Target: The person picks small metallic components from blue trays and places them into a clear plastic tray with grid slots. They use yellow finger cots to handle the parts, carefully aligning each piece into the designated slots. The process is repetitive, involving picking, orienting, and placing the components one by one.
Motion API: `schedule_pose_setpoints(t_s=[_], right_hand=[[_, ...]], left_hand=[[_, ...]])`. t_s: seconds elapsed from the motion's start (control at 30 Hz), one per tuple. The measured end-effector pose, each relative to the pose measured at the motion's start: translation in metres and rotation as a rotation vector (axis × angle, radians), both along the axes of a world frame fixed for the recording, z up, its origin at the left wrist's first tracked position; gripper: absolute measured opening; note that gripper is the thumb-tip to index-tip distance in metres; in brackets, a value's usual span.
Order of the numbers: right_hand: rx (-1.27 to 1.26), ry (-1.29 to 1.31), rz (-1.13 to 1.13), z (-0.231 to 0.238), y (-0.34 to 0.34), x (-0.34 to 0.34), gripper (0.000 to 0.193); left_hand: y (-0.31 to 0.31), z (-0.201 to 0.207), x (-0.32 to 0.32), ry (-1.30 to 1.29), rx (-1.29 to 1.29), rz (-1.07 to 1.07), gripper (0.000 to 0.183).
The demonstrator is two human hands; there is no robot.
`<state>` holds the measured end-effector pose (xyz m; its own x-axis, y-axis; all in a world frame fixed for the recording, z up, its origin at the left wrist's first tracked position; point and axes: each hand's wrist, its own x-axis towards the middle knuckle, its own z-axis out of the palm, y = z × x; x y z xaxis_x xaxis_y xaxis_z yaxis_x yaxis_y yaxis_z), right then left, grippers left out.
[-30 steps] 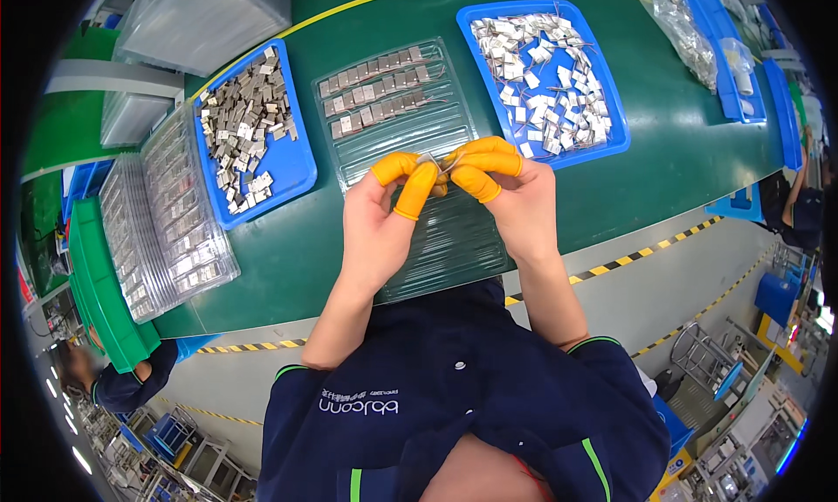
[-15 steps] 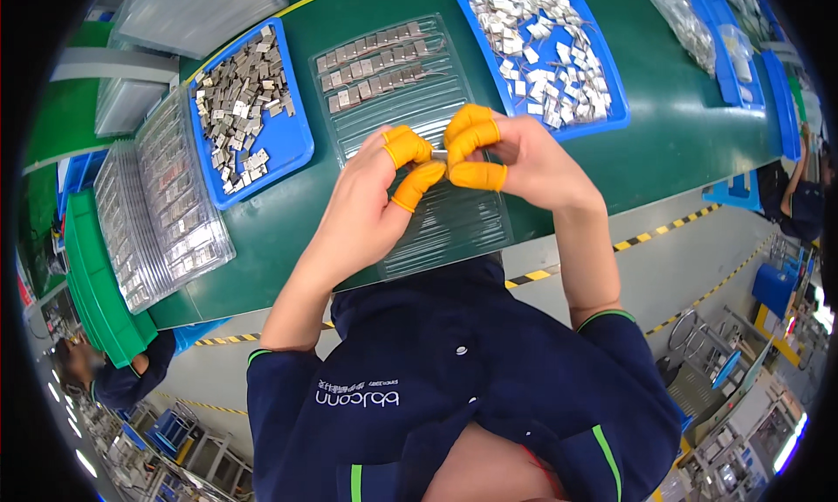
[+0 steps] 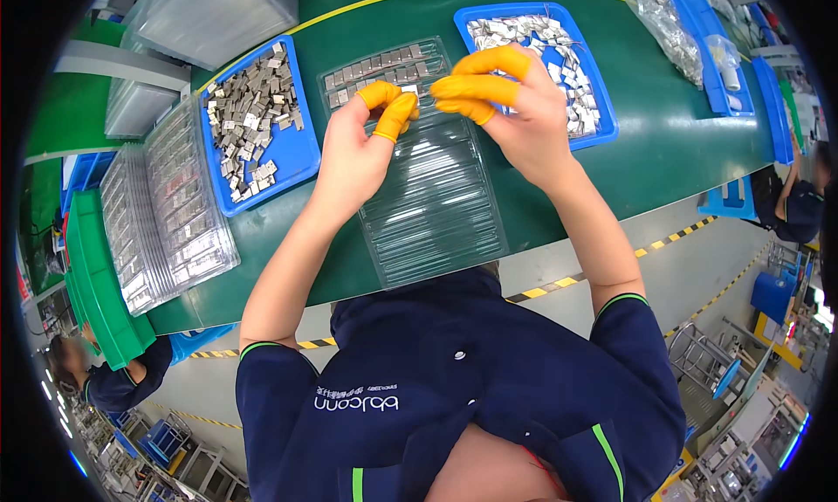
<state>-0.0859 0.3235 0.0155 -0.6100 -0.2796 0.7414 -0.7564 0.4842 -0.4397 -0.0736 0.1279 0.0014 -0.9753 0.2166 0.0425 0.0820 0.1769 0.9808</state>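
My left hand [image 3: 358,148], with yellow finger cots, pinches a small silver-white metal-cased part [image 3: 409,90] between thumb and forefinger. Close to its right is my right hand [image 3: 515,105], also in yellow cots. Its thumb and a finger come together near the part; whatever lies between them is too small to make out. Both hands are above a clear plastic tray [image 3: 432,214] with ridged slots. Rows of small metal parts [image 3: 375,65] fill the tray's far end, partly hidden by my hands.
To the left, a blue bin [image 3: 301,153] holds loose grey metal parts. A second blue bin [image 3: 607,127] at the right holds white parts with wires. Stacked clear trays [image 3: 179,205] and a green bin [image 3: 100,284] stand far left. Plastic bags [image 3: 668,35] lie far right.
Both hands have moved away from me toward the tray's filled rows. They have drawn slightly apart, and the small part stays in my left fingers.
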Motion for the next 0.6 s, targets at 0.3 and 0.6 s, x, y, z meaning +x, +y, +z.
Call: schedule_pose_setpoints(t_s=[0.3,0.6], right_hand=[[0.137,-0.056,-0.052,-0.015,0.01,-0.032,0.012],[0.381,-0.21,-0.009,-0.044,0.019,-0.046,0.01]], left_hand=[[0.006,0.005,-0.001,0.308,-0.411,0.054,0.051],[0.016,-0.03,0.008,0.563,-1.008,-0.119,0.073]])
